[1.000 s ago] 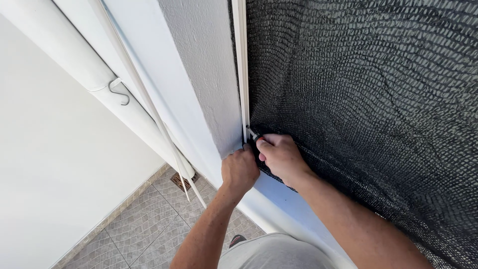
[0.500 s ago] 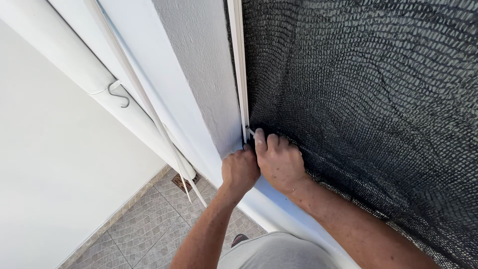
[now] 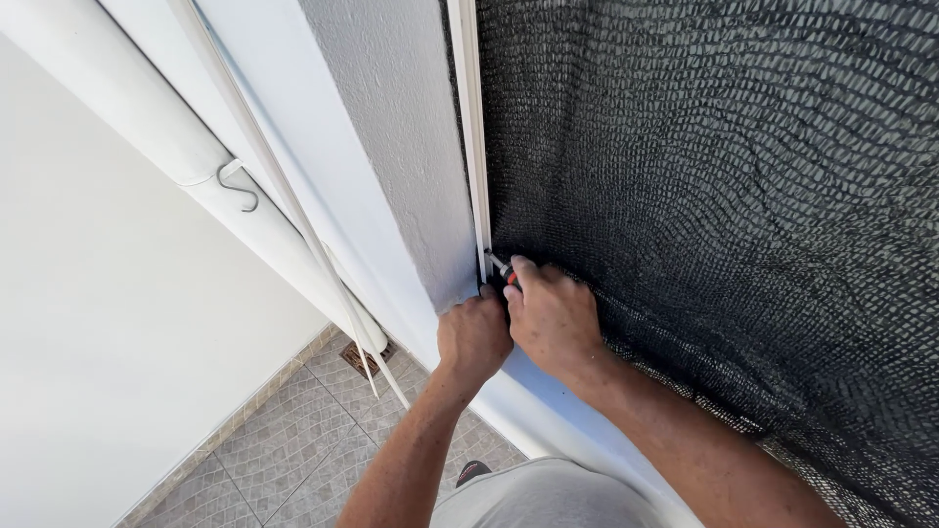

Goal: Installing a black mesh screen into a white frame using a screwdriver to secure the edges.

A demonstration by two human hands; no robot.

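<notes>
Head view: right hand (image 3: 553,318) fingers grip screwdriver (image 3: 501,268) at white strip (image 3: 469,127); left hand (image 3: 474,337) clenched beside black mesh (image 3: 724,196).

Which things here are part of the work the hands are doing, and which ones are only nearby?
In use:
- left hand, closed beside the white vertical strip
- right hand, holding a small screwdriver with a red and black handle
- black woven mesh netting along the strip

Only nearby:
- white round pipe with a metal hook
- thin white rod
- grey tiled floor
</notes>
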